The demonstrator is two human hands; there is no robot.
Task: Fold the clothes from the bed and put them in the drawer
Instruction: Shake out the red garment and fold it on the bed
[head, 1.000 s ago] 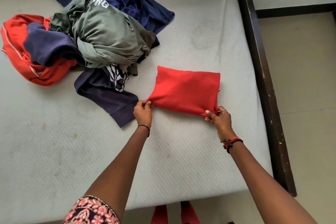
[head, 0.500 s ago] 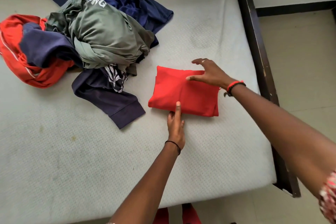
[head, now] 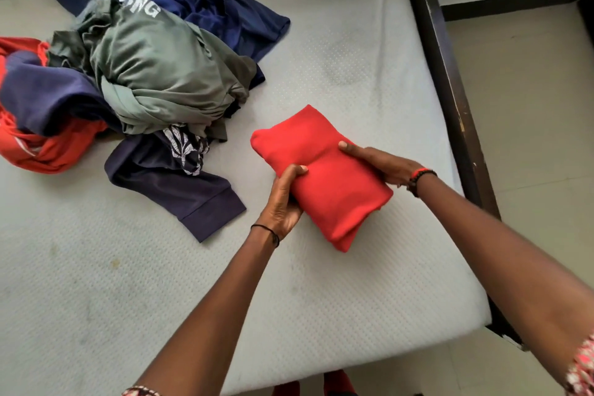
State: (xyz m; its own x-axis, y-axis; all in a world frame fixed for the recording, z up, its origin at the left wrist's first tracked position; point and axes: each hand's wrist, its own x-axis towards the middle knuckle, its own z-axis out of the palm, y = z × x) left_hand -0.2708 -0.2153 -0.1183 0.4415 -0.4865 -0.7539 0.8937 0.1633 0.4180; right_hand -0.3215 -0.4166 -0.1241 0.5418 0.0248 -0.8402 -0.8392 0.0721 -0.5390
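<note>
The folded red garment [head: 321,177] sits toward the right side of the mattress [head: 321,315]. It is a thick oblong bundle whose long axis runs on a diagonal, from its far-left end down to its near-right end. We see it held across its short width by both hands. The left hand [head: 283,202] clasps the near-left long edge, thumb over the top and fingers curled below. The right hand [head: 384,164] takes the opposite long edge, thumb on top, its fingers hidden under the cloth. The two hands grip the bundle near its middle, facing each other, and both ends stick out free. We cannot tell whether the near end rests on the mattress or hangs just above it.

We judge the folding of this piece done and the carry to the drawer next; no drawer is in view. Neither hand is the nearer one, since they share the load evenly. The risk we see is the layered near-right end slumping open if the grip loosens.

To the left, apart from the bundle, lies the unfolded heap. A navy garment [head: 180,190] is closest, a grey-green shirt [head: 160,74] with white lettering is piled above it, and an orange-red garment [head: 41,151] lies at the far left. The dark bed frame [head: 450,90] runs along the right, with the floor [head: 530,106] beyond it.
</note>
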